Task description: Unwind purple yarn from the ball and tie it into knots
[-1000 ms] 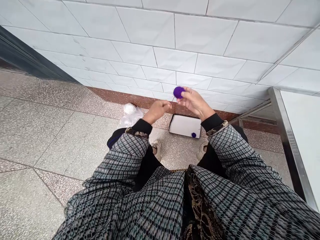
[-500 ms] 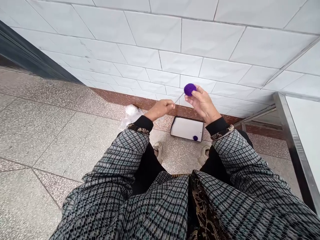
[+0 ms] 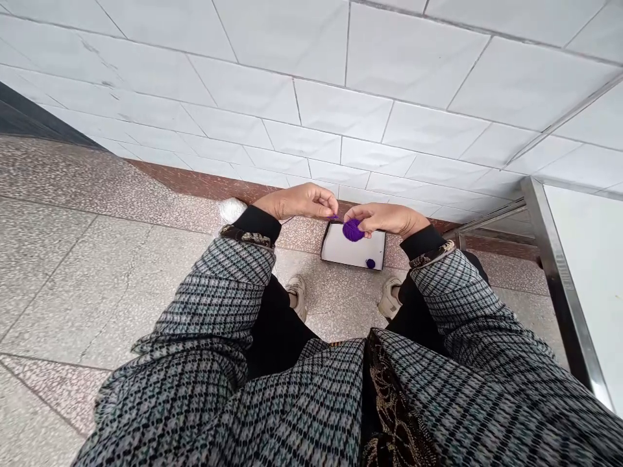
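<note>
A small purple ball of yarn (image 3: 352, 231) is held between the fingertips and thumb of my right hand (image 3: 389, 219). Just to its left, my left hand (image 3: 307, 200) pinches a short bit of purple yarn (image 3: 333, 216). The two hands are close together but apart, above a shallow tray (image 3: 343, 254) with a white bottom and dark rim. In the tray's near right corner lies a smaller dark purple ball (image 3: 370, 264).
A white ball of yarn (image 3: 232, 210) sits on the speckled floor (image 3: 141, 259), partly behind my left wrist. The tiled wall (image 3: 321, 104) rises ahead. At right stands a metal-framed table (image 3: 559, 272). My shoes (image 3: 298, 295) flank the tray.
My right hand has brought the purple ball down and turned palm-down over it. My left hand has risen slightly and turned. The thin line seen stretched between the hands no longer shows.
</note>
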A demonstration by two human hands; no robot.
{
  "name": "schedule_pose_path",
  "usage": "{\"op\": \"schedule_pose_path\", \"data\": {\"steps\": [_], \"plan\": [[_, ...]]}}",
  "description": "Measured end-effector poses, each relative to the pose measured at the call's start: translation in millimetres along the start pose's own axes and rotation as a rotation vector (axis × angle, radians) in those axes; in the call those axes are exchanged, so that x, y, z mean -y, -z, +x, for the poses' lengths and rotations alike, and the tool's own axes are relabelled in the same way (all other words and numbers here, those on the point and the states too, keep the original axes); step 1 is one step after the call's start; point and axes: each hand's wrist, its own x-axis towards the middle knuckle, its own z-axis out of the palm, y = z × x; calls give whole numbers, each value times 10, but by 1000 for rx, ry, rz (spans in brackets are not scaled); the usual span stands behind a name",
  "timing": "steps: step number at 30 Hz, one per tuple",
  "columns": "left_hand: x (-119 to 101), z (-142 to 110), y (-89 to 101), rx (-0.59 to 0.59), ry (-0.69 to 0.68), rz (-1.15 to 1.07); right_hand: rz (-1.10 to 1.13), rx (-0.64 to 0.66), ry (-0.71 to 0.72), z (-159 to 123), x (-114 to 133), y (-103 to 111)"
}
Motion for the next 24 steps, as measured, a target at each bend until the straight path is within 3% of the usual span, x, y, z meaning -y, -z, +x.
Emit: {"op": "schedule_pose_path", "data": {"steps": [6,10,13,16,20,24], "plan": [[-140,-26,33,-83,68,158,-142,53,-65,89,-73,4],[-118,-47,98,-195,77,112,-154,159,25,55,-82,7],[4,-67,126,-271,167,47,-8,163,140,4,-62,4],[123,-23,27,-297,194,-65,234,7,232,-7,-39,-16],[161,156,-304,-249,200,-199,500,-240,365,101,-11,-39],[24,246,-590,-270,150,-178,406,-610,351,263,-25,-18]]}}
